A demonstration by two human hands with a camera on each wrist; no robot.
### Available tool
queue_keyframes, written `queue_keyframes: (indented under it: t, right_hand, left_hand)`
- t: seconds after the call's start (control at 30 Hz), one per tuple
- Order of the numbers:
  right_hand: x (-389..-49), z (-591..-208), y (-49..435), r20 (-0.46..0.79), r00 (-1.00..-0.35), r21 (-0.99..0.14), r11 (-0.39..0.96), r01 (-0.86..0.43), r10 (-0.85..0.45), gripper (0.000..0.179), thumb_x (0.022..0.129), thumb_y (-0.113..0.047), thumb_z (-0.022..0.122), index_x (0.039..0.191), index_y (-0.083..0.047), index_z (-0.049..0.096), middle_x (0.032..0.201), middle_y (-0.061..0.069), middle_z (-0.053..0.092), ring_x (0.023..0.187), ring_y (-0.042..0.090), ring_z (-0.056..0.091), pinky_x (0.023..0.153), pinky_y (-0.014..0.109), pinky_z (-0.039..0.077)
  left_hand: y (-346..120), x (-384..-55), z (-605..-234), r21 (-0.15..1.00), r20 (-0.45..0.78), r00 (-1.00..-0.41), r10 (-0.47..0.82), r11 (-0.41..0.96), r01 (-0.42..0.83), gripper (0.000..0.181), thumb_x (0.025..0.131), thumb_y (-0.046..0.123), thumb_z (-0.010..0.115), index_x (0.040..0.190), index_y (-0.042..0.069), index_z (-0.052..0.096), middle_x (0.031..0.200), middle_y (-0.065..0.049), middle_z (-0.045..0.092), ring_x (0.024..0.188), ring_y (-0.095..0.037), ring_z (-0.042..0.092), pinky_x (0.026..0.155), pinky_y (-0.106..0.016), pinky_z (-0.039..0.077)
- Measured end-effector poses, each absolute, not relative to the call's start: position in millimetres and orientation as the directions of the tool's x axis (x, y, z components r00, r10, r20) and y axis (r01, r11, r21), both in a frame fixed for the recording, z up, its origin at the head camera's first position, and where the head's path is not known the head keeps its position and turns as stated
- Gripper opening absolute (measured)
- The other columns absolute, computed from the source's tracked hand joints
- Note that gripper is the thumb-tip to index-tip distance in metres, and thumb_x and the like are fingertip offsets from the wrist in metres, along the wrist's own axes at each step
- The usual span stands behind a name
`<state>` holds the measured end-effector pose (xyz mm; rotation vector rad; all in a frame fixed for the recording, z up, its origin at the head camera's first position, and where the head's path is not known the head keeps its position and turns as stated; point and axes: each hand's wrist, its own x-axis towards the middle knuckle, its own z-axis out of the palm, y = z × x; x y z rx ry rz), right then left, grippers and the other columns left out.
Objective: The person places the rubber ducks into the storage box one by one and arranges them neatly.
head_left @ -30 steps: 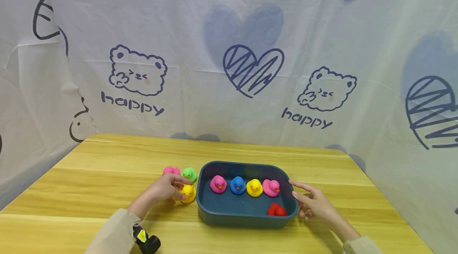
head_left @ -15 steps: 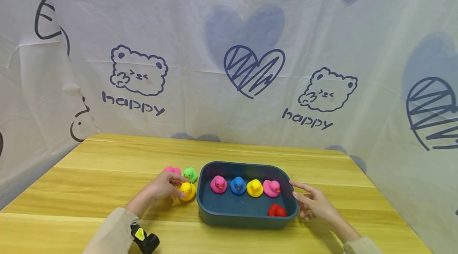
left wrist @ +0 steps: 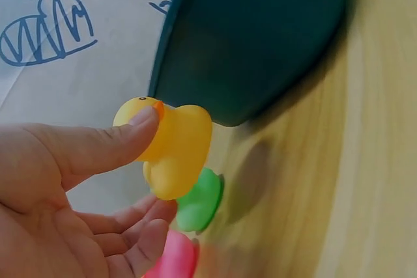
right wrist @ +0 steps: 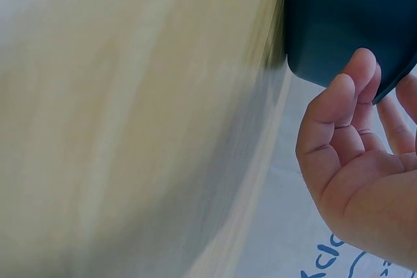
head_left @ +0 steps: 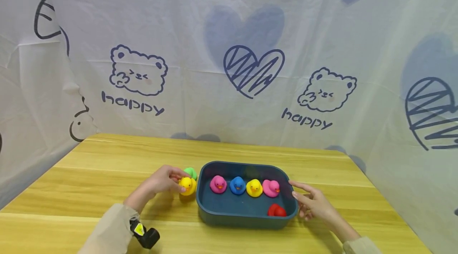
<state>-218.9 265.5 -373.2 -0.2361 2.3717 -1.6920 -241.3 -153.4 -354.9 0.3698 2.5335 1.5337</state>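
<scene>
My left hand [head_left: 165, 180] pinches a yellow toy duck [head_left: 188, 187] between thumb and fingers, just left of the dark blue-green tub [head_left: 243, 221]. In the left wrist view the held duck [left wrist: 179, 148] is lifted off the table. Behind it sit a green duck [left wrist: 201, 201] and a pink duck [left wrist: 177, 256]; the hand hides the pink one in the head view. My right hand [head_left: 315, 205] touches the tub's right end with its fingertips, the lower fingers loosely bent. In the right wrist view its fingers rest by the tub's outer wall [right wrist: 339, 17].
Inside the tub stand a magenta duck [head_left: 218, 185], a blue duck [head_left: 237, 185], a yellow duck [head_left: 254, 188] and a pink duck [head_left: 271, 188] in a row. A red duck [head_left: 277, 210] lies near the front right corner. A printed cloth [head_left: 200, 99] hangs behind the wooden table [head_left: 118, 190].
My left hand has taken hold of the yellow duck and raised it slightly from the table, now partly covering the green duck. The right hand and the tub have stayed put.
</scene>
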Motion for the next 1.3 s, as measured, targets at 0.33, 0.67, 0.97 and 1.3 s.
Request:
queue_keyframes:
  t: [0.33, 0.67, 0.97, 1.3]
  right_hand:
    - [-218.8, -372.3, 264.7, -0.088, -0.962, -0.948, 0.317, 0.002, -0.259, 0.056, 0.090, -0.025, 0.053, 0.136, -0.001, 0.032, 0.061, 0.004, 0.054, 0.048, 0.013, 0.052, 0.044, 0.023, 0.043]
    - [-218.7, -372.3, 264.9, -0.089, -0.962, -0.947, 0.322, 0.000, -0.260, 0.056, 0.090, -0.025, 0.053, 0.136, 0.000, 0.032, 0.061, 0.005, 0.054, 0.047, 0.012, 0.051, 0.043, 0.023, 0.043]
    - [-218.5, -371.7, 265.3, -0.088, -0.959, -0.947, 0.320, -0.003, -0.271, 0.056, 0.091, -0.025, 0.053, 0.136, 0.000, 0.031, 0.062, 0.004, 0.053, 0.048, 0.013, 0.051, 0.043, 0.023, 0.043]
    - [-218.1, -372.4, 265.5, -0.085, -0.958, -0.946, 0.325, -0.008, -0.272, 0.056, 0.090, -0.025, 0.053, 0.136, 0.000, 0.032, 0.061, 0.004, 0.053, 0.048, 0.013, 0.051, 0.044, 0.023, 0.043]
  left_hand:
    - [-156.0, -241.8, -346.1, 0.879, -0.047, -0.955, 0.294, 0.466, 0.100, 0.034, 0.070, -0.002, 0.071, 0.103, -0.003, 0.064, 0.100, -0.015, 0.061, 0.092, -0.028, 0.054, 0.079, -0.041, 0.046]
    - [-154.1, -242.0, -333.7, 0.900, 0.015, -0.951, 0.309, 0.409, 0.147, 0.032, 0.070, 0.000, 0.071, 0.101, -0.004, 0.062, 0.093, -0.011, 0.057, 0.083, -0.026, 0.049, 0.069, -0.030, 0.046]
    - [-142.7, -240.0, -323.2, 0.908, 0.041, -0.951, 0.307, 0.385, 0.164, 0.035, 0.074, 0.004, 0.071, 0.105, -0.006, 0.060, 0.096, -0.011, 0.059, 0.092, -0.028, 0.049, 0.075, -0.034, 0.044]
    - [-125.5, -244.1, -320.8, 0.930, 0.021, -0.952, 0.304, 0.344, 0.131, 0.036, 0.071, 0.003, 0.073, 0.105, -0.005, 0.062, 0.098, -0.012, 0.058, 0.086, -0.025, 0.049, 0.072, -0.031, 0.045]
